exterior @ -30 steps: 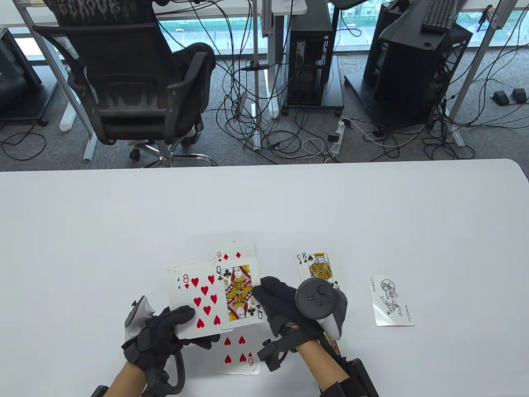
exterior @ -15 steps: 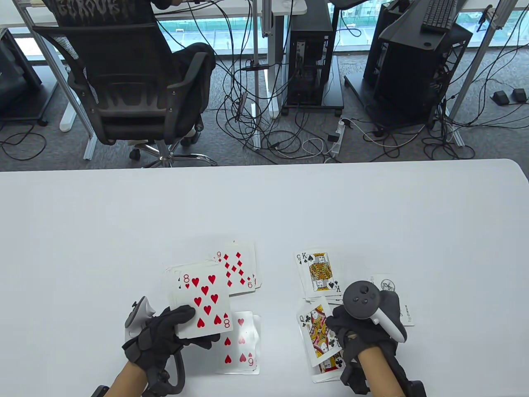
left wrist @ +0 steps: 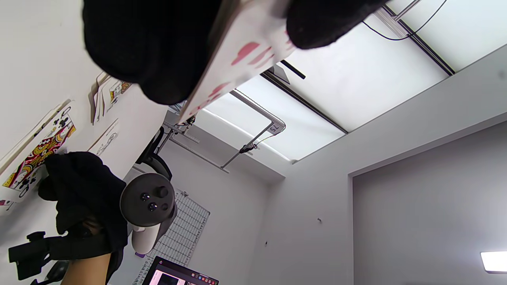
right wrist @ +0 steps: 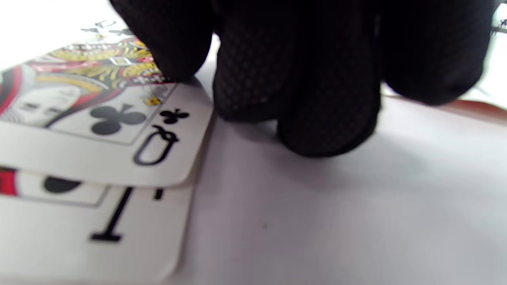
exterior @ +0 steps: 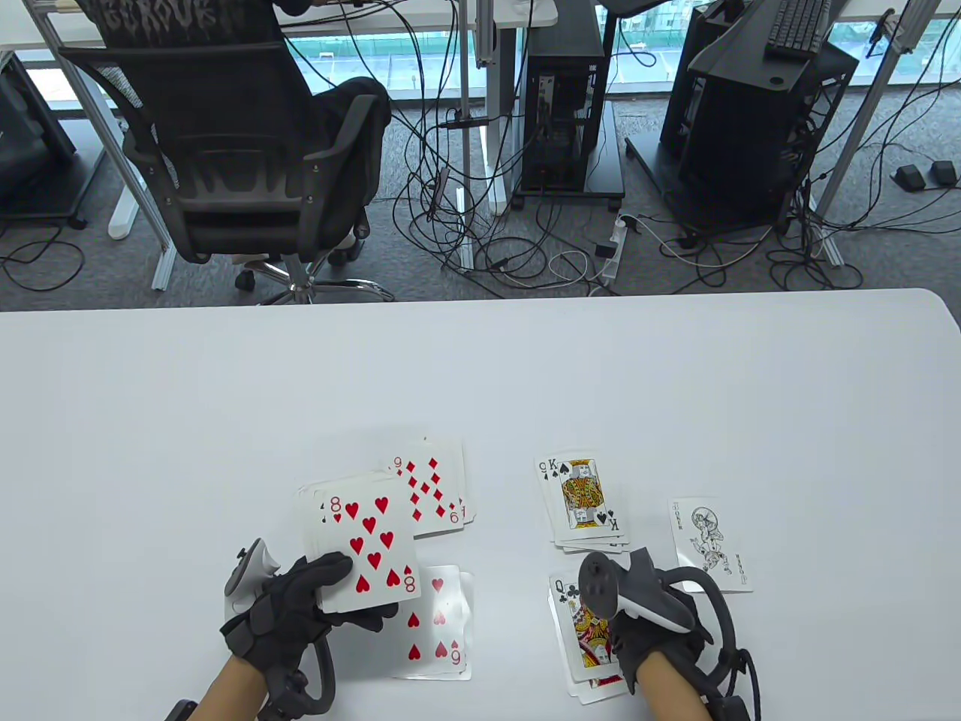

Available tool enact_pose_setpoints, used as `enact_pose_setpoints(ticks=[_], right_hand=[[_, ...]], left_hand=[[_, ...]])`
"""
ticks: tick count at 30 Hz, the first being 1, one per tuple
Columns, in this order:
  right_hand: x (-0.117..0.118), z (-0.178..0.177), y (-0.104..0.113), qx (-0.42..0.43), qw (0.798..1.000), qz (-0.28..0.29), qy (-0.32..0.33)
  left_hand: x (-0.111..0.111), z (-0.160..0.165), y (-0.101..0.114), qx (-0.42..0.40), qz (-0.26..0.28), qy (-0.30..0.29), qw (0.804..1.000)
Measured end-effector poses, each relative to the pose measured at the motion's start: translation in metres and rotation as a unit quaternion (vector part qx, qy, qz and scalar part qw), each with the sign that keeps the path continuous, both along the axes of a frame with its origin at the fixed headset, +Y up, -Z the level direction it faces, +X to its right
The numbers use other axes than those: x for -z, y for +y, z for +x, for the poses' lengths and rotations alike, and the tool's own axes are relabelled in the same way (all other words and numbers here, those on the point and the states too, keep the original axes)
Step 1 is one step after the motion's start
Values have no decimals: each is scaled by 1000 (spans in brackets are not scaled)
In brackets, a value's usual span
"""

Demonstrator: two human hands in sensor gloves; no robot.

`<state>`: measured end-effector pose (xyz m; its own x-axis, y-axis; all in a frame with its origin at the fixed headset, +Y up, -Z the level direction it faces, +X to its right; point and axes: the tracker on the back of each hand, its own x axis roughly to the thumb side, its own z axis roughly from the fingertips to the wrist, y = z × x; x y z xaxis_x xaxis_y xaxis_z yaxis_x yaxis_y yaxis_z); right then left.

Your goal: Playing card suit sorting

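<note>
My left hand (exterior: pixel 341 601) grips a stack of cards with the eight of hearts (exterior: pixel 364 548) on top, held a little above the table. In the left wrist view its fingers (left wrist: pixel 150 47) pinch the stack's edge. My right hand (exterior: pixel 623 638) rests on the queen of clubs (exterior: pixel 582 627), which lies face up on the clubs pile at the near right. In the right wrist view one fingertip (right wrist: pixel 170 47) touches the queen (right wrist: pixel 99 118), the other fingers touch the table beside it, and a jack (right wrist: pixel 99 229) lies under the queen.
On the white table (exterior: pixel 480 375) lie a diamonds pile topped by the nine (exterior: pixel 432 492), a hearts pile topped by a nine (exterior: pixel 439 631), a spades pile topped by the king (exterior: pixel 582 496), and a joker (exterior: pixel 709 544). The table's far half holds nothing.
My right hand took the queen of clubs off the stack in my left hand, carried it right and laid it on the clubs pile. The eight of hearts now tops the held stack.
</note>
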<state>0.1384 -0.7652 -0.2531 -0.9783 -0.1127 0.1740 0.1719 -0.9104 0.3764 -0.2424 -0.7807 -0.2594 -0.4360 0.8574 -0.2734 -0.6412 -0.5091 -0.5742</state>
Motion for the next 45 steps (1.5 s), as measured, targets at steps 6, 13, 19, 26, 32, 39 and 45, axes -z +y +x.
enact_pose_setpoints(ticks=[6,13,19,26,32,39,45], right_hand=[[1,-4,5,-7,1000,-2,-21],[4,-41,47,130,990,63,2],[4,-96,69,323,939,96,64],[-1,-144,79,497,846,174,87],[-6,-160,64,491,837,227,83],[-11,-159,53,564,794,223,45],[-17,-142,48,582,778,236,21]], left_hand=[[0,0,0,0,3,-4,1000],[0,-1,0,1,5,-4,1000],[0,-1,0,3,7,-5,1000],[1,-1,-1,11,9,-8,1000],[0,0,-1,15,12,-17,1000],[-1,3,-1,13,11,-24,1000],[-3,9,-3,17,8,-40,999]])
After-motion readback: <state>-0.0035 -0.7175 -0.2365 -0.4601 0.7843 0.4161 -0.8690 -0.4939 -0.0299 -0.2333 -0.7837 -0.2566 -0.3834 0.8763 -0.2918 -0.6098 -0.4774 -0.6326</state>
